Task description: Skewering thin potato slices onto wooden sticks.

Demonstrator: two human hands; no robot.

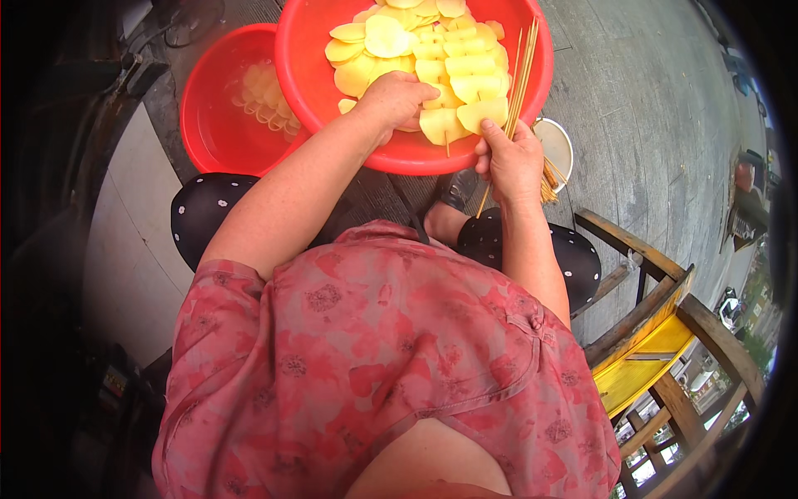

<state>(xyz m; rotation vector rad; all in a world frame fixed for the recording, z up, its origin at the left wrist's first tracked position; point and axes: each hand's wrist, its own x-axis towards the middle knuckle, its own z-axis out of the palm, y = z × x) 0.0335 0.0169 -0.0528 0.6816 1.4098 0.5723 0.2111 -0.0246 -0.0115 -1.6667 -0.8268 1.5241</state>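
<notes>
A red plastic basin [399,163] stands before me, holding pale yellow slices, likely potato. Loose slices [385,36] are heaped at its far left. Closer to me, two rows of slices are threaded on thin wooden skewers; the stick end shows below the left skewered row [441,128]. My left hand [396,103] grips that row at its left edge, thumb on top and fingers partly hidden underneath. With thumb and fingers, my right hand [512,156] holds the lowest slice [481,115] of the right row. A bundle of bare bamboo skewers [525,68] is also held in that hand.
Another red basin [209,125] sits to the left, with more slices [265,93] in it. Beside my right hand is a round white container [557,140] with sticks [548,187] near it. Wooden furniture with a yellow panel [645,358] stands at the right.
</notes>
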